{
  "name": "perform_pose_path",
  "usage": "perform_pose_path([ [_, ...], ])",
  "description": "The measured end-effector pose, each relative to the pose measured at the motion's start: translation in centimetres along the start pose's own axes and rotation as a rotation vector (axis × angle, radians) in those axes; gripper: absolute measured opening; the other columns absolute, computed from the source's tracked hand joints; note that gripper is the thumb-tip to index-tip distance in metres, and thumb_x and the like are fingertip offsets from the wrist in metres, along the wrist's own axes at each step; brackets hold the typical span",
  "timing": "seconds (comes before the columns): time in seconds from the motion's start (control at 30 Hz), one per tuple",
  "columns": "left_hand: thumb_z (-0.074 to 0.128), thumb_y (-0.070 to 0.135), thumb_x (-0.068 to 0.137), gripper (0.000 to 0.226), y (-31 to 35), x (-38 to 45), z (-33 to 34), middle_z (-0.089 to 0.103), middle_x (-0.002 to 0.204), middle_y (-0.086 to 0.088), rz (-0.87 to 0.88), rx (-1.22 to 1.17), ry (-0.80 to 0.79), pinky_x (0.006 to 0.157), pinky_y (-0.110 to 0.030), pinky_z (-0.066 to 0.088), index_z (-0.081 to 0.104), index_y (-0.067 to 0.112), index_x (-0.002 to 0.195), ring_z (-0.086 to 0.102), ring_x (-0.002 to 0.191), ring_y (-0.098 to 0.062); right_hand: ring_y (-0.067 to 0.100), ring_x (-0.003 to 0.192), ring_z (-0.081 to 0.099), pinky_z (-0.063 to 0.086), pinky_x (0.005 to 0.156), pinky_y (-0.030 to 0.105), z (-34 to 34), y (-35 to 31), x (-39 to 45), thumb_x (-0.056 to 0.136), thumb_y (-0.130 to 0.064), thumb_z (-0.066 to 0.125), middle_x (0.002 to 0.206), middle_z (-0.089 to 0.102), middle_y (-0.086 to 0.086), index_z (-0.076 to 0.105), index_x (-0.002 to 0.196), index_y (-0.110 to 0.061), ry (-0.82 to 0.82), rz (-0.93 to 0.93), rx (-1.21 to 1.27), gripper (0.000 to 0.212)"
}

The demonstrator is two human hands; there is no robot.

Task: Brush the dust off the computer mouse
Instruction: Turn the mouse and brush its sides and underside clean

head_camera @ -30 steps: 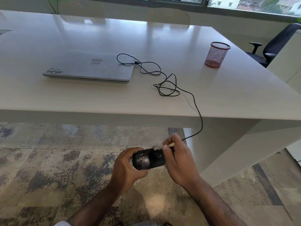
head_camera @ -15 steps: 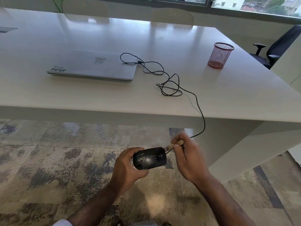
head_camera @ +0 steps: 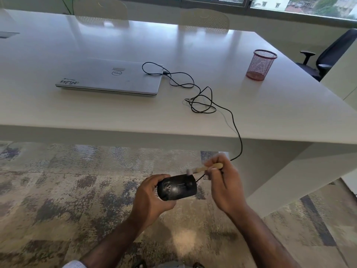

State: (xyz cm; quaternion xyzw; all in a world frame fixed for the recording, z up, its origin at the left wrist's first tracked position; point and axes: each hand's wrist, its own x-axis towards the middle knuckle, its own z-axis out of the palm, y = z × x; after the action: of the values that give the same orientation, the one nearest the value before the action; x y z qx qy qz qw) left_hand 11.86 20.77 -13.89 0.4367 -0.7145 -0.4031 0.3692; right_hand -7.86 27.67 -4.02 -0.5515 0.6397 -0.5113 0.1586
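Note:
A black wired computer mouse (head_camera: pixel 176 187) with pale dusty smears is held below the table's front edge, over the carpet. My left hand (head_camera: pixel 149 198) grips its rear end. My right hand (head_camera: pixel 224 183) pinches a small brush (head_camera: pixel 204 168) with a pale wooden handle; its whitish bristles are blurred just above the mouse's front end, near the scroll wheel. The mouse's black cable (head_camera: pixel 202 99) runs up over the table edge, loops on the tabletop and plugs into a shut silver laptop (head_camera: pixel 110 78).
The big white table (head_camera: pixel 193 47) fills the upper view. A red mesh pen cup (head_camera: pixel 260 64) stands at its right. Two pale chairs sit behind it, and a black office chair (head_camera: pixel 334 49) stands at the far right. Patterned carpet (head_camera: pixel 58 190) lies below.
My right hand has drawn back to the right off the mouse, uncovering its top, then lifted with the brush head swinging back over the front end. The left hand keeps the mouse nearly still.

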Motion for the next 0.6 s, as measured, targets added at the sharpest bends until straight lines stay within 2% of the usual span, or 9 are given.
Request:
perform_pose_path([
  [0.1, 0.093, 0.014, 0.05, 0.07, 0.2, 0.1, -0.1, 0.066, 0.109, 0.015, -0.002, -0.021, -0.004, 0.087, -0.012, 0.046, 0.067, 0.037, 0.111, 0.061, 0.104, -0.003, 0.008, 0.057, 0.048, 0.035, 0.05, 0.017, -0.5, 0.6, 0.2, 0.09, -0.028, 0.043, 0.071, 0.057, -0.005, 0.051, 0.084, -0.034, -0.014, 0.017, -0.117, 0.012],
  [0.23, 0.089, 0.021, 0.048, 0.067, 0.4, 0.1, 0.0, 0.066, 0.109, 0.019, 0.013, -0.016, -0.016, 0.087, -0.013, 0.047, 0.068, 0.034, 0.11, 0.062, 0.104, -0.005, 0.004, 0.064, 0.053, 0.034, 0.055, 0.011, 1.3, -0.4, -0.2, 0.087, -0.014, 0.047, 0.074, 0.058, -0.02, 0.054, 0.083, -0.026, -0.084, 0.012, -0.049, 0.015],
  [0.3, 0.089, 0.023, 0.048, 0.065, 0.4, 0.1, 0.1, 0.065, 0.107, 0.021, 0.019, -0.004, -0.024, 0.085, -0.017, 0.049, 0.067, 0.038, 0.108, 0.062, 0.102, -0.006, 0.004, 0.063, 0.054, 0.036, 0.057, 0.013, 2.0, -1.1, -0.2, 0.086, -0.013, 0.046, 0.07, 0.057, -0.019, 0.055, 0.083, -0.025, -0.123, 0.029, 0.002, 0.015],
  [0.43, 0.086, 0.031, 0.049, 0.067, 0.7, 0.0, 0.3, 0.062, 0.109, 0.026, 0.046, 0.022, -0.031, 0.082, -0.013, 0.049, 0.06, 0.053, 0.106, 0.06, 0.102, -0.003, 0.004, 0.058, 0.049, 0.036, 0.055, 0.014, 2.5, -2.3, 0.4, 0.085, -0.016, 0.046, 0.065, 0.053, -0.013, 0.058, 0.085, -0.021, -0.196, 0.039, 0.031, 0.014],
  [0.5, 0.086, 0.029, 0.049, 0.068, 0.7, -0.1, 0.2, 0.063, 0.109, 0.025, 0.032, 0.015, -0.022, 0.083, -0.018, 0.051, 0.062, 0.051, 0.107, 0.06, 0.103, -0.004, 0.007, 0.06, 0.05, 0.04, 0.055, 0.023, 2.2, -2.5, 0.9, 0.085, -0.018, 0.045, 0.068, 0.057, -0.007, 0.058, 0.085, -0.023, -0.166, 0.074, 0.063, 0.014],
  [0.57, 0.089, 0.022, 0.048, 0.069, 0.5, -0.2, 0.1, 0.065, 0.108, 0.023, 0.005, 0.006, -0.005, 0.085, -0.022, 0.052, 0.064, 0.047, 0.108, 0.061, 0.103, -0.004, 0.019, 0.062, 0.054, 0.045, 0.056, 0.036, 1.6, -2.4, 1.4, 0.085, -0.021, 0.044, 0.071, 0.061, 0.004, 0.057, 0.085, -0.024, -0.11, 0.108, 0.054, 0.013],
  [0.6, 0.09, 0.018, 0.049, 0.07, 0.4, -0.2, 0.1, 0.065, 0.107, 0.022, -0.003, 0.006, 0.002, 0.085, -0.022, 0.052, 0.065, 0.046, 0.108, 0.061, 0.103, -0.003, 0.02, 0.062, 0.054, 0.045, 0.057, 0.037, 1.3, -2.3, 1.5, 0.085, -0.022, 0.044, 0.071, 0.061, 0.006, 0.056, 0.085, -0.024, -0.093, 0.114, 0.026, 0.012],
])
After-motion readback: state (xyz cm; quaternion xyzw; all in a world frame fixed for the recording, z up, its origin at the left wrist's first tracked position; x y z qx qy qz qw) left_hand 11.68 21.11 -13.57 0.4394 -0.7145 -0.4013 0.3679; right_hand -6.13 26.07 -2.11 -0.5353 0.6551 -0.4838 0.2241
